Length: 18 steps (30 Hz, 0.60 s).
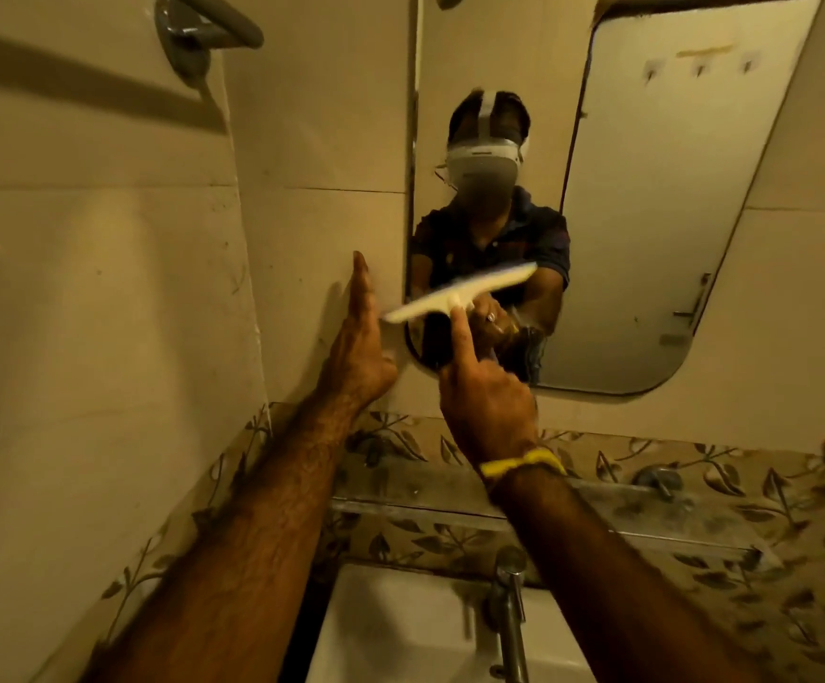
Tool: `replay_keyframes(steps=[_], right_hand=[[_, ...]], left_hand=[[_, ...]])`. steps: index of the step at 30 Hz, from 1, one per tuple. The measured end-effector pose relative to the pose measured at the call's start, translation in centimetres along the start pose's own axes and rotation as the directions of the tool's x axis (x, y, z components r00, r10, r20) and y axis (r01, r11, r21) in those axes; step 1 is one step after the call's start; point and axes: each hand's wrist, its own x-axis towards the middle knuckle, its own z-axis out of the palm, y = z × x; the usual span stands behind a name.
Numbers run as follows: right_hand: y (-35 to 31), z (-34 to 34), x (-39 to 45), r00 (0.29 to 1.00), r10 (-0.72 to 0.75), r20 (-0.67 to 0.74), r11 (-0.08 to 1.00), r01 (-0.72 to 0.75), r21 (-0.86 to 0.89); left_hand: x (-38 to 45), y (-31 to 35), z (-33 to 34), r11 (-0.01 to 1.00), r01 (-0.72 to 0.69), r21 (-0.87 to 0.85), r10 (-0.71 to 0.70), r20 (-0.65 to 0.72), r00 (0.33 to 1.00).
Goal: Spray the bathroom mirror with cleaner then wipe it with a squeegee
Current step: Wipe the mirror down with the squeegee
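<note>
While the white squeegee (455,290) crosses the mirror (647,214) at its lower left corner, gripped in the closed right hand (487,391), wiping looks underway; the left hand (359,347), open and empty, presses the wall beside that mirror; no sprayer shows.

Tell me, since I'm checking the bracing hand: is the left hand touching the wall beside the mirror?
Touching. The head view shows the left hand flat, its fingers against the wall tile left of the mirror, with no gap visible.
</note>
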Motion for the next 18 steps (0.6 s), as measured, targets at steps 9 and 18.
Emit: replay_keyframes(steps=[9,18], right_hand=[[0.0,-0.5,1.6,0.996,0.028,-0.08,0.999,-0.025,0.048],[4.7,-0.5,-6.2,0.992,0.082,0.099,0.996,-0.084,0.013]], left_hand=[[0.1,1.5,3.1,0.998,0.052,0.031,-0.049,-0.07,0.996],[0.7,0.8,3.2,0.993,0.072,0.098,-0.069,-0.032,0.997]])
